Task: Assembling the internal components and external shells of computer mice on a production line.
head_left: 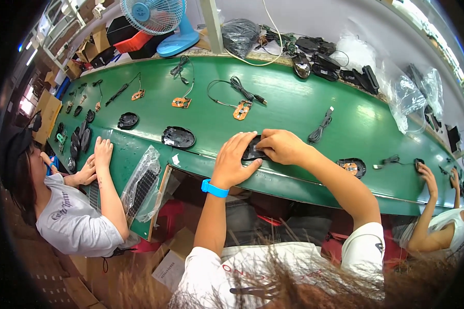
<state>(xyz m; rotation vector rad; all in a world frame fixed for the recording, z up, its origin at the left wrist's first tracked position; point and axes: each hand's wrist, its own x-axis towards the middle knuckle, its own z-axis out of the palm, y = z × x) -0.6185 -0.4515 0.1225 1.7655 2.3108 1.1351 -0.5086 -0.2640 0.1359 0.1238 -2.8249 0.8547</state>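
Observation:
Both my hands rest on a black mouse shell point(253, 151) at the near edge of the green belt point(294, 105). My left hand point(234, 157), with a blue wristband on its wrist, lies over the shell's left side with fingers spread. My right hand point(282, 146) curls over its right side and grips it. Most of the shell is hidden beneath my fingers. Another black mouse base point(178, 137) lies just left of my left hand. A coiled black cable point(322, 125) lies just beyond my right hand.
Orange circuit boards with cables point(242, 109) lie farther out on the belt. A person on the left rests hands point(102, 153) near the belt edge; another person's hand point(428, 175) works at the right. A blue fan point(162, 20) and bagged parts point(241, 35) stand at the back.

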